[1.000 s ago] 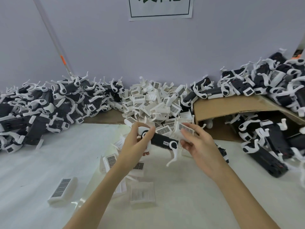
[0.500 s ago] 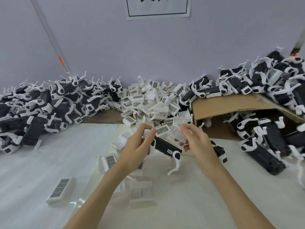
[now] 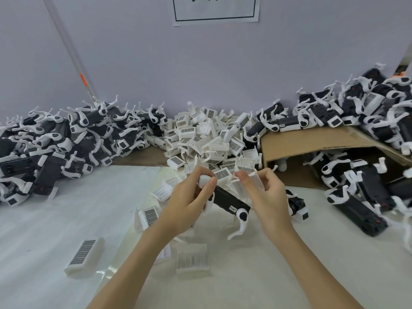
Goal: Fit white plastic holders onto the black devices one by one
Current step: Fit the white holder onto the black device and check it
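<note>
While the white table (image 3: 55, 219) takes up most of the view, it's the piles along the back wall that grab you: a big heap of black devices (image 3: 66, 139) with white hooks on the left, another heap (image 3: 367, 112) spilling over a bent sheet of cardboard (image 3: 312, 143) on the right, and a mound of loose white holders (image 3: 207, 134) in the middle. A paper sign (image 3: 215, 10) is stuck on the wall up top, cut off by the frame.

Up front, both hands are busy over the table. The left hand (image 3: 189, 204) grips one end of a black device (image 3: 229, 200), fingers and thumb curled round its white end, with the device tilted down to the right and a white hook hanging off its lower end. The right hand (image 3: 265, 197) pinches a white holder (image 3: 245, 184) just beside the device's upper side; can't tell if it's actually seated.

A few stray holders lie flat nearby, one (image 3: 85, 255) off to the left, one (image 3: 192, 257) between the forearms.
</note>
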The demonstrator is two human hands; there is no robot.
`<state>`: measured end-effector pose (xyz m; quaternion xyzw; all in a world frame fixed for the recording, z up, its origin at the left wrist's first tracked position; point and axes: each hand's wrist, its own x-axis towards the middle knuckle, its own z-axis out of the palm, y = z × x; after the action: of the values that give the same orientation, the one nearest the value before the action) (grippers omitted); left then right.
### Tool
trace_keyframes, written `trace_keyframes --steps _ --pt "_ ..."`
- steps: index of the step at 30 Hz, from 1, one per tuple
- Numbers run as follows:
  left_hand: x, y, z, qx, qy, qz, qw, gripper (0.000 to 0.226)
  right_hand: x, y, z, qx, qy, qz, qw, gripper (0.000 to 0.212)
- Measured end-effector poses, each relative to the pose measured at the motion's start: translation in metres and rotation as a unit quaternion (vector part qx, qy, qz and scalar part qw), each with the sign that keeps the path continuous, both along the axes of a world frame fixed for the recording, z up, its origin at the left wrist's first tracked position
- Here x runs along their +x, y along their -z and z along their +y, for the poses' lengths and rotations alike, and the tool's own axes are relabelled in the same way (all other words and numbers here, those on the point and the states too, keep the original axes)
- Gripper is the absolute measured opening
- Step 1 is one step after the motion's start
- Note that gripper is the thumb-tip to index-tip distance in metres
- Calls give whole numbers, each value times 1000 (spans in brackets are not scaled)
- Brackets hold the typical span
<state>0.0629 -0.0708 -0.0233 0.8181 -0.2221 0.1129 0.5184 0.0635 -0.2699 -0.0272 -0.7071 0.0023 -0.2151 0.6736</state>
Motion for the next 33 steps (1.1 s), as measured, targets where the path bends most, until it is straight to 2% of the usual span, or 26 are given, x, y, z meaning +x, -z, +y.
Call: trace_keyframes --steps 3,7,11,14,18,21,26,30,33 --pt "-1 0 0 12 -1 -12 1000 34 -1 -1 1 4 26 -30 999 50" --pt "-1 0 -1 10 -6 -10 1000 37 -6 -5 4 20 -11 -59 998 35" --pt "0 1 0 7 -8 -16 1000 36 -5 1 9 -145 -32 -66 987 11" --pt "0 2 0 17 -21 -22 999 35 -7 5 13 -206 -103 -47 972 16" --pt "2 2 1 6 -33 -23 999 37 -9 0 3 -222 -185 -66 955 21" --pt "2 1 2 6 -32 -24 999 34 -12 -2 7 -214 -166 -69 960 34" --pt "-1 -1 -1 9 -15 -34 999 33 -11 -1 11 -153 -111 -41 981 41" --pt "-2 0 -1 15 -16 -24 999 36 -4 -7 2 -39 -137 0 990 35" --pt "-1 0 0 22 -23 -17 999 37 -3 -8 -2 -53 -183 3 982 34"
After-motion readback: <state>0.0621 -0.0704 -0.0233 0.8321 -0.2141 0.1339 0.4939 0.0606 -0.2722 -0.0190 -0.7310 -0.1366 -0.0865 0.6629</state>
